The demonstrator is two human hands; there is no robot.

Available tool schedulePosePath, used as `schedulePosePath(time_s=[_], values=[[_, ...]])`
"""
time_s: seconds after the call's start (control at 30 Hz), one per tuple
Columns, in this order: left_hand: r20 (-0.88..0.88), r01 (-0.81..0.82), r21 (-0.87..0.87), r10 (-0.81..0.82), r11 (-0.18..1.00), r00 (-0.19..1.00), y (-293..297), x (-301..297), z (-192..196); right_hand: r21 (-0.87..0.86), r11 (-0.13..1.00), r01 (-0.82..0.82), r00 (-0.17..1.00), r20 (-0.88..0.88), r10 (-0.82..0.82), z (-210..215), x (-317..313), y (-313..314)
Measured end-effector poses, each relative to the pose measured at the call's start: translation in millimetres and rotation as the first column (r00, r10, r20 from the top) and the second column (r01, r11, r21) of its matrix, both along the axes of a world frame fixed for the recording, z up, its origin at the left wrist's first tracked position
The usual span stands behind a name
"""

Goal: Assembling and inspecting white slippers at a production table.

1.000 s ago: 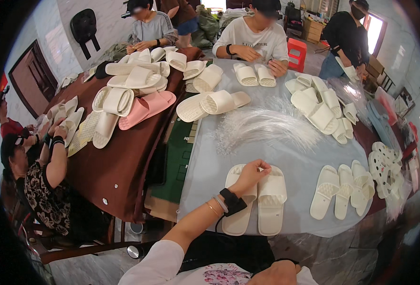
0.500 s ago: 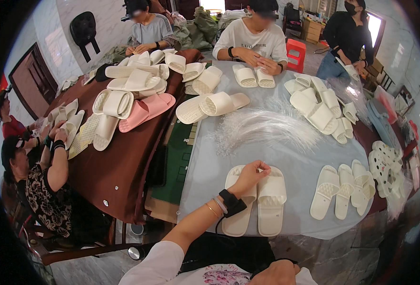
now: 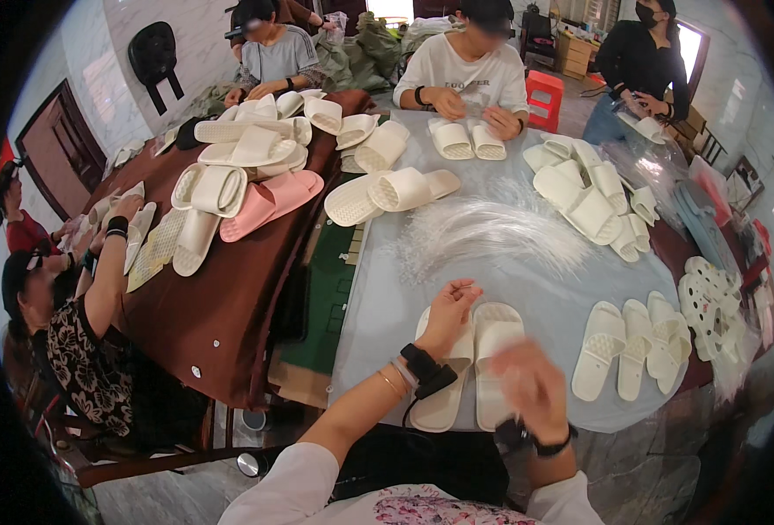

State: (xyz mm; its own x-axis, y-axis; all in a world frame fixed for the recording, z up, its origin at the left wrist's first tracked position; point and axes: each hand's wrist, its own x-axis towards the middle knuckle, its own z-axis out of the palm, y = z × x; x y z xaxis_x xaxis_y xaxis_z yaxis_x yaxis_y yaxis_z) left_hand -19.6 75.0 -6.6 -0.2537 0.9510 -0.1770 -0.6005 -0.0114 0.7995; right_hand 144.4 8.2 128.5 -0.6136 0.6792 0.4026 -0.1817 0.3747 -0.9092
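Note:
A pair of cream slide slippers lies side by side before me, toes away. My left hand is over the strap of the left slipper, thumb and fingers pinched together. Whatever sits in that pinch is too small to make out. Over the right slipper hovers my right hand, smeared by motion, so its fingers do not read clearly. Beyond both hands spreads a bundle of thin clear plastic strands.
More cream slippers lie at the right, beside white clogs. A slipper heap and a pink pair cover part of the brown table at left. Across from me, a person handles another pair; several others work around.
My right hand has risen from the lower edge to above the right slipper. My left hand has shifted slightly left and up, still pinched. The slippers before me have stayed in place.

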Motion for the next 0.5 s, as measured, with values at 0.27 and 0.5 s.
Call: schedulePosePath(time_s=[0.27, 0.5], values=[[0.07, -0.042, -0.032, 0.045, 0.999, 0.997, 4.6, 6.9, 4.1, 0.168, 0.889, 0.425, 0.844, 0.283, -0.456, -137.4, -52.2, 111.0], [0.138, -0.18, -0.017, 0.18, 0.984, 0.974, 4.9, 3.6, -8.7, -0.068, 0.915, 0.398, 0.866, 0.355, -0.351, -143.0, -64.1, 113.2]])
